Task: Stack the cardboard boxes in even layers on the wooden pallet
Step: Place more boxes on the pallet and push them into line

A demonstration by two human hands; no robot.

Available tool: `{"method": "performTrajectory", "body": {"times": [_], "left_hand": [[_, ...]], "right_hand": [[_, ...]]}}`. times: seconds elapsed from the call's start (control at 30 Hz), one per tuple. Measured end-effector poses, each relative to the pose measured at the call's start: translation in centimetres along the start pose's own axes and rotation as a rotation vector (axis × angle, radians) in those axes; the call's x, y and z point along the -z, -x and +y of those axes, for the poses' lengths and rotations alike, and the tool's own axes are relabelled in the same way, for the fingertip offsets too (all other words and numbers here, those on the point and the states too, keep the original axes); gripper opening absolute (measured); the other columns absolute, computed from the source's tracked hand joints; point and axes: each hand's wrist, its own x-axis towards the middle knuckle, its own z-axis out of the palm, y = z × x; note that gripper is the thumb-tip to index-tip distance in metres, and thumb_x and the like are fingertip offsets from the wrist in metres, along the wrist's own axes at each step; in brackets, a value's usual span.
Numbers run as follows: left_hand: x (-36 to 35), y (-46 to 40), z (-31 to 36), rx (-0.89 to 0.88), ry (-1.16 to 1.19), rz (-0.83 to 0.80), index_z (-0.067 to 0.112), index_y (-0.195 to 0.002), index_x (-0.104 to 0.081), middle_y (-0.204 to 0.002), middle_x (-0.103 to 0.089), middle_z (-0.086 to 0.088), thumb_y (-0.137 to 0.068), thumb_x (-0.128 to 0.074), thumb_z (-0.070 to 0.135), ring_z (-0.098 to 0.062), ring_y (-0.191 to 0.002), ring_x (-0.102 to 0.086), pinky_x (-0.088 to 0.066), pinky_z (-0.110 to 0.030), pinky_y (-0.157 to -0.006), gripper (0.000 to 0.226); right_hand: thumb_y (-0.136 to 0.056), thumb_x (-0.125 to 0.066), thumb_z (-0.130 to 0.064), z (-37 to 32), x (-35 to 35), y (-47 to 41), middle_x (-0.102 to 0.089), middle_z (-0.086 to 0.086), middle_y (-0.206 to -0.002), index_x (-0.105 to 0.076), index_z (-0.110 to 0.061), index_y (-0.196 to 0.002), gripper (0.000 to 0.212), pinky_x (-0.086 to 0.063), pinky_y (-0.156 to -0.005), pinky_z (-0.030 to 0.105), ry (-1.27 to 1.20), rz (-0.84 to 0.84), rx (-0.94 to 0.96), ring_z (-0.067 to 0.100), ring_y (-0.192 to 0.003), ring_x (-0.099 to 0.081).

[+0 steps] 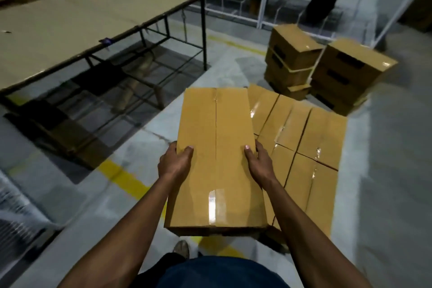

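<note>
Gripping a long taped brown cardboard box, left hand and right hand clamp its sides; a flat layer of brown boxes lies just right.

1. Both forearms are bare from wrist to elbow, with no sleeve showing in view.
2. The left hand wears no glove, ring or watch; its thumbnail is short and pale.
3. The right hand is likewise ungloved and unadorned, with a short pale thumbnail.
4. Well behind the fingers, toward the body, a dark blue garment covers the torso.
5. Below it, dark trousers show.
6. A worn, brownish shoe shows on one foot.
</note>
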Motion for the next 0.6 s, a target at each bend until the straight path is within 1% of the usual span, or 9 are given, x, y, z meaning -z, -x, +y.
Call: {"method": "performTrajectory", "body": {"times": [0.07, 0.13, 0.17, 0.2, 0.33, 0.5, 0.6], "left_hand": [[0.2, -2.9, 0.5, -0.026, -0.02, -0.054, 0.032, -0.136, -0.056, -0.132, -0.067, -0.004, -0.093, -0.055, 0.066, -0.037, -0.123, -0.058, -0.044, -0.046, -0.1, 0.055], [0.4, -5.7, 0.7, -0.056, -0.043, -0.106, 0.032, -0.137, -0.055, -0.134, -0.066, -0.005, -0.092, -0.053, 0.069, -0.038, -0.123, -0.058, -0.047, -0.047, -0.102, 0.058], [0.4, -6.6, 0.6, -0.073, -0.053, -0.118, 0.032, -0.137, -0.055, -0.134, -0.066, -0.004, -0.092, -0.053, 0.068, -0.038, -0.123, -0.059, -0.047, -0.048, -0.103, 0.058], [0.5, -7.9, 0.8, -0.094, -0.063, -0.14, 0.033, -0.138, -0.054, -0.135, -0.066, -0.003, -0.093, -0.052, 0.067, -0.038, -0.123, -0.059, -0.047, -0.049, -0.104, 0.057], [0.7, -12.2, 1.0, -0.138, -0.111, -0.229, 0.033, -0.142, -0.052, -0.138, -0.065, -0.003, -0.099, -0.051, 0.061, -0.037, -0.123, -0.06, -0.047, -0.049, -0.105, 0.052], [-0.3, -15.8, 0.8, -0.158, -0.164, -0.302, 0.033, -0.144, -0.051, -0.14, -0.063, -0.004, -0.103, -0.049, 0.055, -0.038, -0.126, -0.058, -0.043, -0.051, -0.107, 0.047], [-1.3, -17.4, 0.8, -0.161, -0.2, -0.314, 0.032, -0.144, -0.051, -0.14, -0.063, -0.007, -0.104, -0.046, 0.049, -0.039, -0.125, -0.057, -0.043, -0.049, -0.106, 0.044]], "right_hand": [[-0.095, -0.046, -0.071, -0.4, -0.9, -0.9, -0.049, 0.001, -0.151, -0.037, -0.037, -0.156, 0.07, -0.042, -0.112, 0.048, -0.007, 0.055, -0.028, 0.027, -0.135, -0.048], [-0.088, -0.044, -0.08, -0.5, -1.8, -1.6, -0.05, -0.001, -0.15, -0.037, -0.039, -0.155, 0.079, -0.043, -0.112, 0.052, -0.032, 0.096, -0.065, 0.025, -0.134, -0.05], [-0.087, -0.044, -0.081, -0.5, -2.2, -1.7, -0.05, -0.002, -0.15, -0.036, -0.038, -0.155, 0.081, -0.044, -0.112, 0.053, -0.041, 0.108, -0.075, 0.024, -0.135, -0.05], [-0.088, -0.044, -0.08, -0.7, -2.8, -2.0, -0.049, -0.001, -0.151, -0.035, -0.038, -0.156, 0.081, -0.043, -0.113, 0.054, -0.052, 0.134, -0.092, 0.024, -0.135, -0.049], [-0.1, -0.049, -0.062, -1.6, -4.8, -2.7, -0.044, 0.003, -0.155, -0.033, -0.032, -0.159, 0.069, -0.039, -0.116, 0.051, -0.091, 0.201, -0.157, 0.026, -0.141, -0.044], [-0.101, -0.048, -0.061, -0.9, -6.8, -3.2, -0.047, 0.002, -0.154, -0.034, -0.031, -0.159, 0.066, -0.04, -0.115, 0.049, -0.087, 0.246, -0.191, 0.024, -0.14, -0.045], [-0.103, -0.047, -0.056, -0.3, -7.1, -4.1, -0.046, 0.005, -0.154, -0.032, -0.029, -0.16, 0.065, -0.039, -0.117, 0.048, -0.078, 0.224, -0.225, 0.025, -0.14, -0.044]]}}
